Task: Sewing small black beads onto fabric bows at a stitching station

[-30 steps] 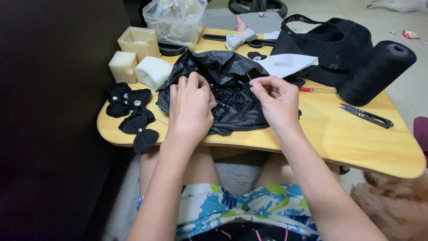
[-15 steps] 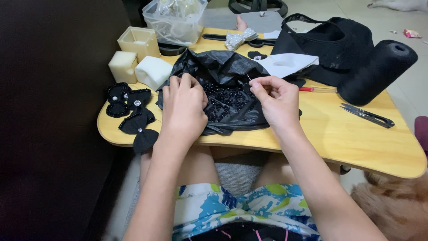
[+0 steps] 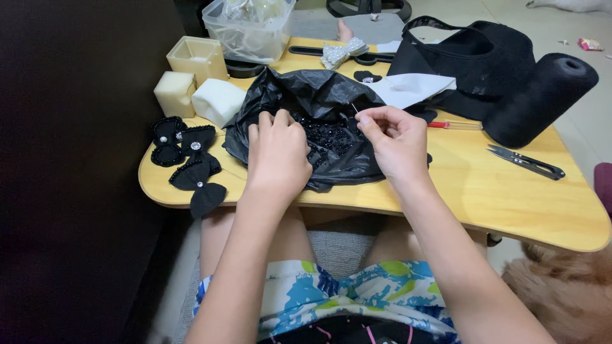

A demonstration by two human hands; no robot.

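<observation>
Wooden lap table (image 3: 510,191) carries a black plastic bag (image 3: 319,102) spread open with black beads (image 3: 331,135) piled inside. My left hand (image 3: 277,153) rests fingers-together on the beads; my right hand (image 3: 395,137) pinches a needle (image 3: 355,109). Looks like bead-picking; next move needs careful needle aim, I reckon.

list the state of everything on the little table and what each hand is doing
black plastic bag: opened out, beads lying in it
left hand: palm down on the beads
right hand: pinching a needle
thread snips: lying flat, untouched
black thread cone: on its side
black bows: lying flat in a cluster
clear tub: no lid on
</observation>
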